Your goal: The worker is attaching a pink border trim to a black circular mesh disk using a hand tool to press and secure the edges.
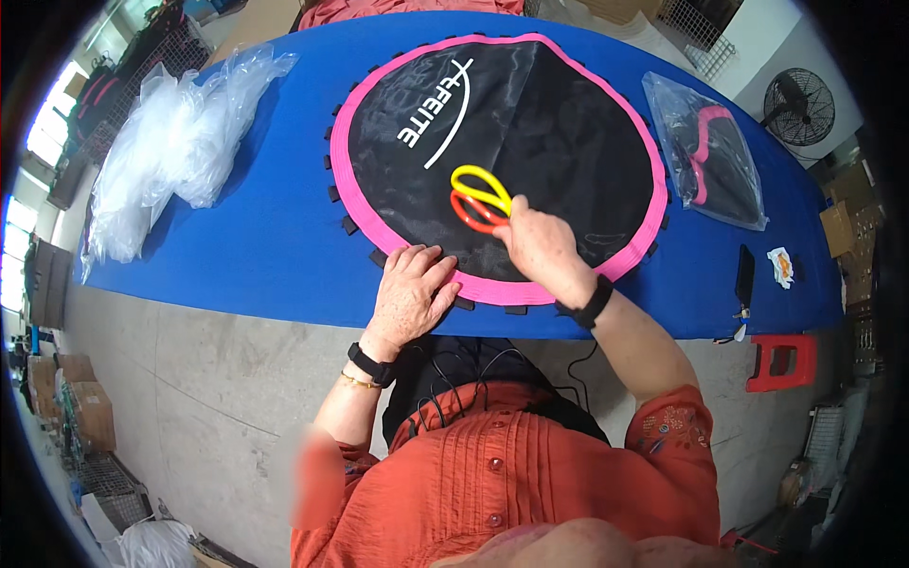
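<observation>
Right hand (pixel 542 239) grasps yellow-and-red loops (pixel 483 196) over round mat (pixel 559 156).
Loops' long axis runs from right hand (nearer) toward mat's far-left edge; left hand (pixel 409 293) flat, gripping nothing, mat's near edge.

A blue table (pixel 237 270) carries several items around its ends. Along the left end lies a heap of crumpled clear plastic bags (pixel 185 142), reaching toward the far left corner. Near the right end, toward the far edge, a clear bag (pixel 739 204) encloses something black and pink. Closer to the near right corner sit a dark, slim object (pixel 745 273) and, just beside it, a crumpled white-and-orange wrapper (pixel 781 268). A red plastic stool (pixel 805 364) stands on the grey floor (pixel 208 379) by that corner. Past the far right corner is a black fan (pixel 798 106); red fabric (pixel 407 8) shows beyond the far edge. Cardboard boxes (pixel 92 415) stand on the floor, off the near left corner.
</observation>
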